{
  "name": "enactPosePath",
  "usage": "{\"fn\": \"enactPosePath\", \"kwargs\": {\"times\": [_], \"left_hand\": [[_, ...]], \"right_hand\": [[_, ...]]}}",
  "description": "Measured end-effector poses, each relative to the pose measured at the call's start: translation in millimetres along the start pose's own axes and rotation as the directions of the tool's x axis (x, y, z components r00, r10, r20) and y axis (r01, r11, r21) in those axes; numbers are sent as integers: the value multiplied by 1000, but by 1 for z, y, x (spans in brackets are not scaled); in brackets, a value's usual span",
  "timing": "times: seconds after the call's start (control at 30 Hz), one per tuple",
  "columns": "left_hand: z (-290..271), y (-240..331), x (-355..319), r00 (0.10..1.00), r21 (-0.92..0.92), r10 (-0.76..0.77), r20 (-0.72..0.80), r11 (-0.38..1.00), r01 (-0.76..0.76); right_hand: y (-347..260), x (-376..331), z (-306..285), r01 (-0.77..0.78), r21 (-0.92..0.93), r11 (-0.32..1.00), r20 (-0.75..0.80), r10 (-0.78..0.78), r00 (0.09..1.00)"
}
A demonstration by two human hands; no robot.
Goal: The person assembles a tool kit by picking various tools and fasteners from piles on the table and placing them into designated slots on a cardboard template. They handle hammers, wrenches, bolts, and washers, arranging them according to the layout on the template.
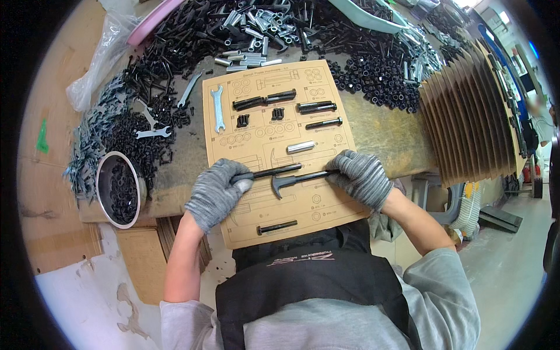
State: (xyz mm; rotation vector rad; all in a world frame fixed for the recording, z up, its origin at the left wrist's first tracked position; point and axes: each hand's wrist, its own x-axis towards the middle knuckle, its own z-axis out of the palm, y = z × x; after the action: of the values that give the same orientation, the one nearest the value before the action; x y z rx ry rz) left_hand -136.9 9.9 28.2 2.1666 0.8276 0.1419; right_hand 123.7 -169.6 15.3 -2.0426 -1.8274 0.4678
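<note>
A brown cardboard sheet (245, 230) with printed part outlines lies before me, its near edge close to my apron. My left hand (216, 189), in a grey knit glove, is closed around the near end of a black rod (280, 170). Below it lies a black rod with a curved, hammer-like head (279, 185); my gloved right hand (363, 178) pinches its other end. Higher on the sheet are an open-end wrench (218, 109), several black bolts (315, 107), small black screws (242, 121) and a silver sleeve (300, 147). Another black bolt (277, 227) rests near the bottom.
Heaps of black bolts (157, 76), silver sleeves (251, 29), and black nuts (373, 81) cover the far side of the worktable (391, 131). Loose wrenches (153, 133) and a bowl of small black parts (137, 192) are at left. Cardboard sheets (466, 116) stand upright at right.
</note>
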Motion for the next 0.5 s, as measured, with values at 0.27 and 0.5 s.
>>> {"fn": "enactPosePath", "kwargs": {"times": [0.27, 0.5], "left_hand": [[-21, -10, -45, 997, -100, -45, -59, 994, 39], [-9, 0, -58, 995, 45, 98, -35, 994, -96]], "right_hand": [[3, 17, 4, 93, 266, 960, -24, -90, 996], [9, 30, -6, -183, 561, 807, 175, 100, 979]]}}
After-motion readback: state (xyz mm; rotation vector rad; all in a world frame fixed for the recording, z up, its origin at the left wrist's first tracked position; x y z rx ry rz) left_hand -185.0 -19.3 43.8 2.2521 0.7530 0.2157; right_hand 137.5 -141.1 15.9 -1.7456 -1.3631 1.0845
